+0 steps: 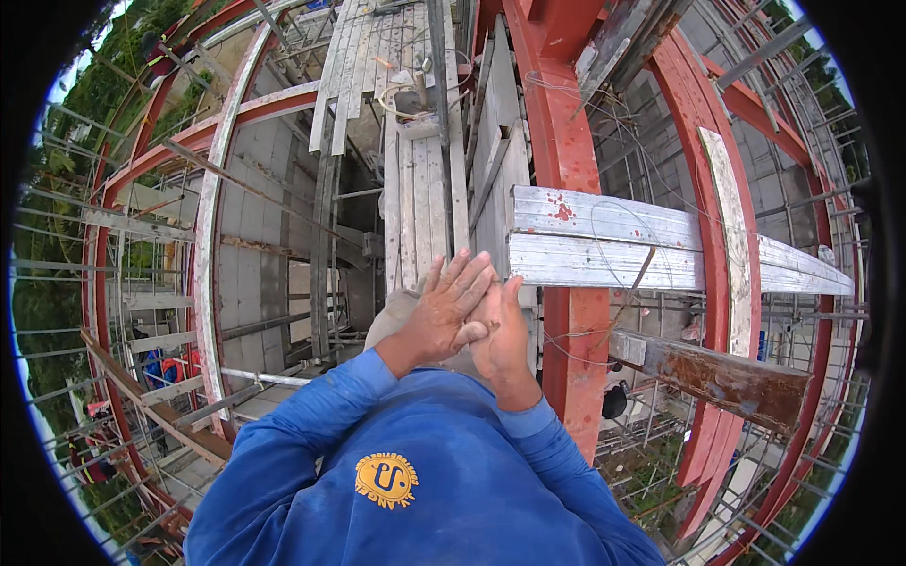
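Observation:
My left hand lies against my right hand in front of my chest, the two touching at palm and fingers. The left hand's fingers stretch out and away from me, their backs showing. On the right hand the palm is partly covered by the left, with the thumb pointing up. I see no tool or object in either hand. Just ahead runs a walkway of pale metal planks. Close on the right are a red steel column and silver metal planks that reach out to the right.
A vertical scaffold pole stands by the walkway, near a coiled pale hose. Red steel beams and a rusty brown beam cross the right side. Deep gaps drop beside the planks. Other people are at lower left.

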